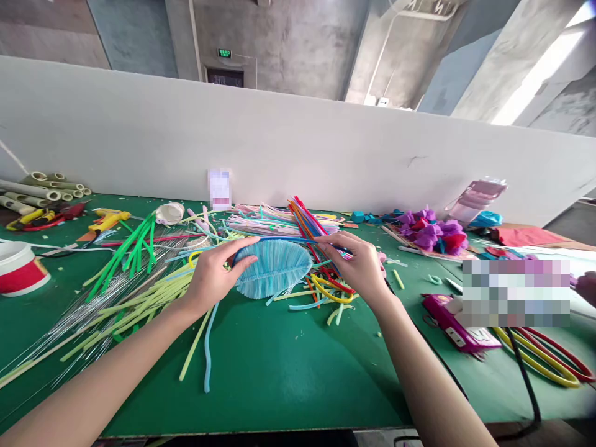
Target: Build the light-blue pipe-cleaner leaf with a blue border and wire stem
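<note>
A light-blue fuzzy leaf shape (274,268), made of pipe cleaners with a twisted midrib, hangs above the green table. Its left end is pinched between the thumb and fingers of my left hand (222,272). Along its upper edge runs a dark blue pipe cleaner (284,239), also held at the left end. My right hand (354,257) is closed in a pinch on the other end of this blue strip, to the right of the leaf. Behind my hands lies a bundle of multicoloured pipe cleaners (302,217).
Yellow-green pipe cleaners (153,295) and thin wires (69,329) spread over the left side. A yellow glue gun (109,220), a red-and-white cup (21,270) and bamboo tubes (41,189) stand further left. Purple flowers (426,230) and a magenta power strip (459,323) with a black cable lie right.
</note>
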Motion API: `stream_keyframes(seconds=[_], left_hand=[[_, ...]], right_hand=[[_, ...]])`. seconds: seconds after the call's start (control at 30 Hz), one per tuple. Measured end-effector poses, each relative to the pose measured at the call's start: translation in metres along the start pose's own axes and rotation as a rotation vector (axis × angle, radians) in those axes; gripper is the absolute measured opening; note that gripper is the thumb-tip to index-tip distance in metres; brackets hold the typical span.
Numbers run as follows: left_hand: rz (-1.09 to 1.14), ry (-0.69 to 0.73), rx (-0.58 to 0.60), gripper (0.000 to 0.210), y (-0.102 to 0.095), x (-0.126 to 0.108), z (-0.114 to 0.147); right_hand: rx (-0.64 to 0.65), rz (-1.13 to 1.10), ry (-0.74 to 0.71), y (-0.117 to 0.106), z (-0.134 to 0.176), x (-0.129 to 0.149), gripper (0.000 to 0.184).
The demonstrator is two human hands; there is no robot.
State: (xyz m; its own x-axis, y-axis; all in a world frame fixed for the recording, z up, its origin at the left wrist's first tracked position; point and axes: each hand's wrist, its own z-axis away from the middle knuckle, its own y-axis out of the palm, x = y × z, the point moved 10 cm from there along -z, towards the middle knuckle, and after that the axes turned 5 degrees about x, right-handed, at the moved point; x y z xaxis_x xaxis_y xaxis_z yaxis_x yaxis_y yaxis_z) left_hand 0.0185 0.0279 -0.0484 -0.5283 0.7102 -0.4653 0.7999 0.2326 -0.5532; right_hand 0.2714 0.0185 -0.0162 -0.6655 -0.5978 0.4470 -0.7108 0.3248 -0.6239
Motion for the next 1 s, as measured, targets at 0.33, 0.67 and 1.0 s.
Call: stream_keyframes(seconds=[0.33,0.67,1.0], left_hand=[[-0.005,0.001,-0.031,0.03,-0.003,0.002,0.002],[0.028,-0.027,-0.04,0.03,-0.003,0.004,0.001],[0.036,-0.074,-0.04,0.029,-0.004,0.008,0.001]], right_hand=[[-0.041,0.03,-0.055,-0.004,0.002,0.004,0.019],[-0.159,0.062,-0.14,-0.014,0.007,0.018,0.018],[-0.088,0.129,-0.129,-0.004,0.01,0.017,0.018]])
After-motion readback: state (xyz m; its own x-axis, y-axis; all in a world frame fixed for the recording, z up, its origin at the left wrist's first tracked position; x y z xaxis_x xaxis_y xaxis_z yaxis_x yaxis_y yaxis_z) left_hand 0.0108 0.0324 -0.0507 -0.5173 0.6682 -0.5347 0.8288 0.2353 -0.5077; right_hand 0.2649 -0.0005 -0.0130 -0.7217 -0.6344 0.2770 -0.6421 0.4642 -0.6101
